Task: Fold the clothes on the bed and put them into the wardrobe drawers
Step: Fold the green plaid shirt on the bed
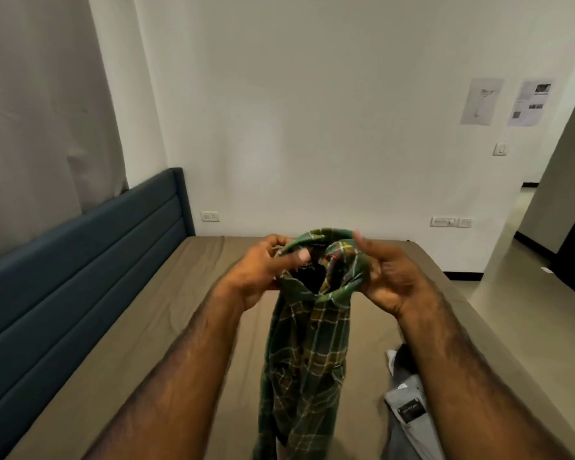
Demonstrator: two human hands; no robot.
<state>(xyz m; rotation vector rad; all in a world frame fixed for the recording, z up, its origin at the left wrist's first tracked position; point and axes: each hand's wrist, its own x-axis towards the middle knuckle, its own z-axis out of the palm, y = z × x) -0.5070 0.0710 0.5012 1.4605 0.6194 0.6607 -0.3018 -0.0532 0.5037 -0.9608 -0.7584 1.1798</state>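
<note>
A green plaid shirt (pixel 307 353) hangs in the air above the bed (pixel 166 310), held up by its collar. My left hand (pixel 263 270) grips the collar's left side, thumb on top of the fabric. My right hand (pixel 392 277) holds the collar's right side with fingers curled into the cloth; it is a little blurred. The shirt's body droops straight down between my forearms and out of the bottom of the view. A grey garment (pixel 409 406) with a black label lies on the bed under my right forearm, partly hidden by it.
The bed has a tan sheet and a dark blue padded headboard (pixel 80 260) along the left. A white wall (pixel 312 127) with sockets stands behind the bed. A doorway and bare floor (pixel 498 280) open at the right. No wardrobe is in view.
</note>
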